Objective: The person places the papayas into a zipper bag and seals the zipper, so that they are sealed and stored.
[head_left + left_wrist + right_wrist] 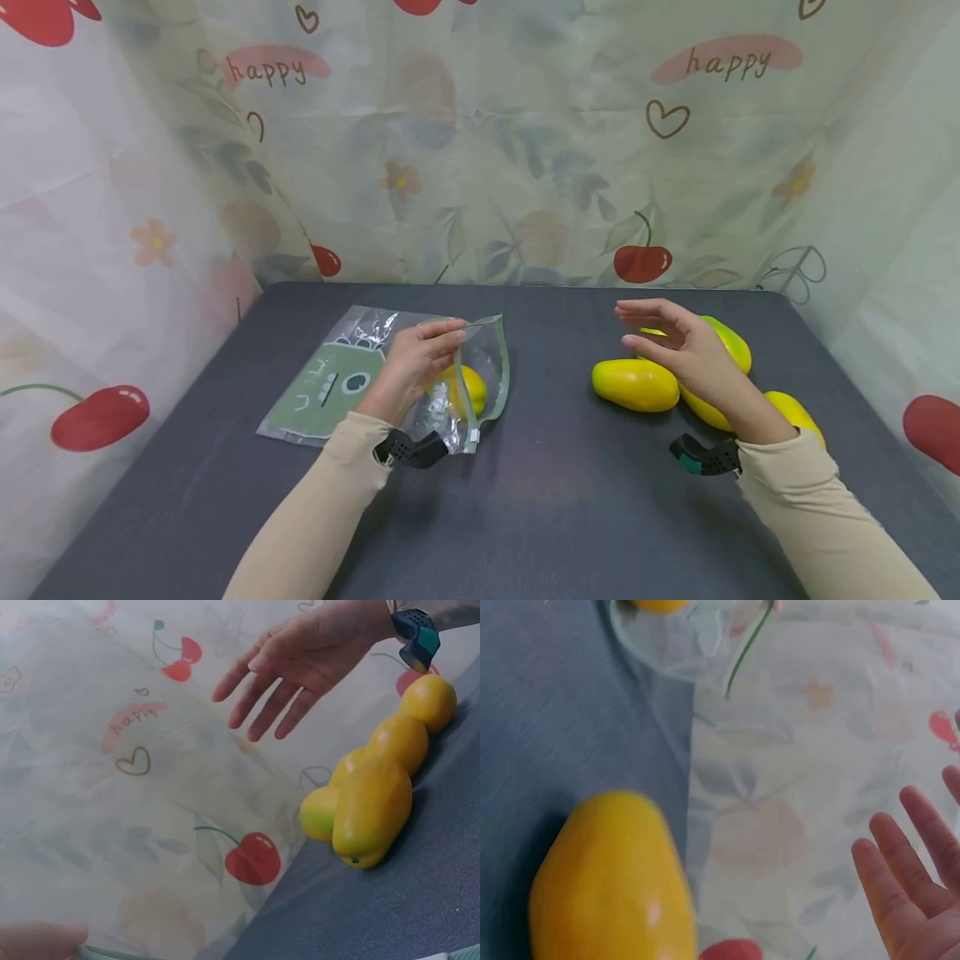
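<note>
My left hand (416, 367) pinches the top edge of a clear zip bag (491, 358), holding its mouth up and partly apart. A green cartoon face (330, 392) is printed on the bag. Inside the bag, seen through the plastic, lies a yellow fruit (472, 390). My right hand (678, 342) hovers with fingers extended and nothing in it, over a group of yellow-green, papaya-like fruits. The nearest to the bag is an oblong fruit (635, 385); others, such as a greener fruit (731, 343), lie partly hidden behind the right hand and forearm.
Everything lies on a dark grey table (540, 500). A patterned curtain (480, 167) hangs behind it and along both sides. A slider (473, 435) sits at the near end of the bag's zip. Each wrist wears a black band (411, 448).
</note>
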Available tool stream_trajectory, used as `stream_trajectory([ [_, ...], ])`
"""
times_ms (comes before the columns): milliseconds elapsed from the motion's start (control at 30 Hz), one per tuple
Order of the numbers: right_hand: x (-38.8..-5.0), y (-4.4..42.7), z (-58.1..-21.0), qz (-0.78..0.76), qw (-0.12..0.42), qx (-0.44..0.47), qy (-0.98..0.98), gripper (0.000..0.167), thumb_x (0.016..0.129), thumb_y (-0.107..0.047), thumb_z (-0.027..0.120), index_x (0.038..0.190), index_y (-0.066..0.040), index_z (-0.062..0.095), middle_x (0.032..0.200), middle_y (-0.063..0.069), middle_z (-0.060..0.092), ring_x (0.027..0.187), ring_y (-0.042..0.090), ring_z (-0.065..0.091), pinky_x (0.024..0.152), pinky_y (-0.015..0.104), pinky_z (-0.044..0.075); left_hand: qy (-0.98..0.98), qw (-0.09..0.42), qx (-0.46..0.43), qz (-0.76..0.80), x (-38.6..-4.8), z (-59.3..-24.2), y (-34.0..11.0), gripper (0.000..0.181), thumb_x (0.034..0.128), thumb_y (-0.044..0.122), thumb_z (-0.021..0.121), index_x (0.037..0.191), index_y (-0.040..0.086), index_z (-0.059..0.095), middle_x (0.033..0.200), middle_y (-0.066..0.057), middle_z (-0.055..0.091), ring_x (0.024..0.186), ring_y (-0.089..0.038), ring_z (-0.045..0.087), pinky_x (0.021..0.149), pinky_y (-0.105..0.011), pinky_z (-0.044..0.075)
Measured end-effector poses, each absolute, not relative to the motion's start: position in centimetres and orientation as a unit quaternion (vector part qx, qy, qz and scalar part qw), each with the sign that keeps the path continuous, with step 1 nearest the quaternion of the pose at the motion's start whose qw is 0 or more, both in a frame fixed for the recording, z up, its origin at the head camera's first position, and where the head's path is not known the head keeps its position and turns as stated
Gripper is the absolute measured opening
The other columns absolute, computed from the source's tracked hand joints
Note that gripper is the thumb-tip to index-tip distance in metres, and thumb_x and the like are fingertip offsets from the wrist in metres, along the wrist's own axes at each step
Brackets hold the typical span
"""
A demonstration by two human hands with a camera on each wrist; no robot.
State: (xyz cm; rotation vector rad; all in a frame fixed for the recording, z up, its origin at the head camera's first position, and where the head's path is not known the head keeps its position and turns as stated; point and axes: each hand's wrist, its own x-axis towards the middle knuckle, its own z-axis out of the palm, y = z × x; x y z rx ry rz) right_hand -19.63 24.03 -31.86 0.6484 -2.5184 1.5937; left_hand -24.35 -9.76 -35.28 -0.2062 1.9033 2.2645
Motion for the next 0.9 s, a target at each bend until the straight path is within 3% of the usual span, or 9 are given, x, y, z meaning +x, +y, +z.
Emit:
stream_trajectory([
  [133, -19.6, 25.1, -32.9, 0.517, 0.057, 0.21, -0.828, 0.046, 0.095, -0.011, 0.062, 0.138, -0.004, 0.048, 0.135, -0.004, 0.054, 0.121, 0.0, 0.052, 0.095, 0.011, 0.044, 0.638, 0.088, -0.076, 0.762, -24.4, -35.3, -9.7, 0.034, 0.0892, 0.008, 0.069, 0.122, 0.001, 0.065, 0.105, -0.001, 0.065, 0.083, -0.01, 0.06, 0.072, -0.018, 0.053],
  [267, -19.7, 26.0, -33.9, 0.484, 0.058, 0.193, -0.851, 0.051, 0.095, -0.017, 0.062, 0.142, -0.007, 0.045, 0.142, 0.007, 0.05, 0.125, -0.001, 0.048, 0.097, 0.009, 0.041, 0.635, 0.089, -0.076, 0.764, -24.4, -35.4, -9.7, 0.034, 0.0892, 0.007, 0.069, 0.123, 0.001, 0.065, 0.108, -0.001, 0.065, 0.087, -0.012, 0.06, 0.072, -0.018, 0.053],
  [400, -19.9, 26.8, -35.0, 0.456, 0.045, 0.177, -0.871, 0.056, 0.096, -0.024, 0.061, 0.146, -0.009, 0.04, 0.147, 0.015, 0.044, 0.133, 0.012, 0.045, 0.098, 0.006, 0.037, 0.634, 0.091, -0.078, 0.764, -24.4, -35.4, -9.7, 0.034, 0.0891, 0.007, 0.069, 0.122, 0.001, 0.066, 0.108, -0.001, 0.065, 0.087, -0.013, 0.06, 0.072, -0.018, 0.053],
  [533, -20.2, 27.4, -36.1, 0.451, 0.022, 0.161, -0.878, 0.058, 0.097, -0.03, 0.06, 0.146, -0.007, 0.039, 0.149, 0.015, 0.041, 0.138, 0.033, 0.038, 0.112, 0.033, 0.035, 0.634, 0.089, -0.079, 0.764, -24.2, -35.3, -9.7, 0.033, 0.089, 0.008, 0.069, 0.122, 0.002, 0.066, 0.103, 0.001, 0.065, 0.086, -0.012, 0.06, 0.072, -0.019, 0.053],
  [633, -20.3, 27.6, -36.7, 0.451, 0.005, 0.152, -0.88, 0.06, 0.096, -0.032, 0.061, 0.146, -0.006, 0.039, 0.15, 0.015, 0.041, 0.139, 0.038, 0.034, 0.11, 0.057, 0.029, 0.633, 0.089, -0.076, 0.765, -24.2, -35.2, -9.7, 0.034, 0.0891, 0.008, 0.069, 0.122, 0.001, 0.065, 0.101, 0.002, 0.065, 0.087, -0.013, 0.059, 0.073, -0.019, 0.053],
  [900, -20.4, 28.0, -38.0, 0.436, -0.029, 0.144, -0.888, 0.063, 0.094, -0.036, 0.062, 0.146, -0.008, 0.04, 0.149, 0.017, 0.042, 0.141, 0.039, 0.03, 0.111, 0.061, 0.025, 0.627, 0.087, -0.075, 0.771, -24.3, -35.3, -9.8, 0.034, 0.089, 0.006, 0.069, 0.122, 0.0, 0.065, 0.11, -0.004, 0.065, 0.087, -0.014, 0.06, 0.072, -0.019, 0.053],
])
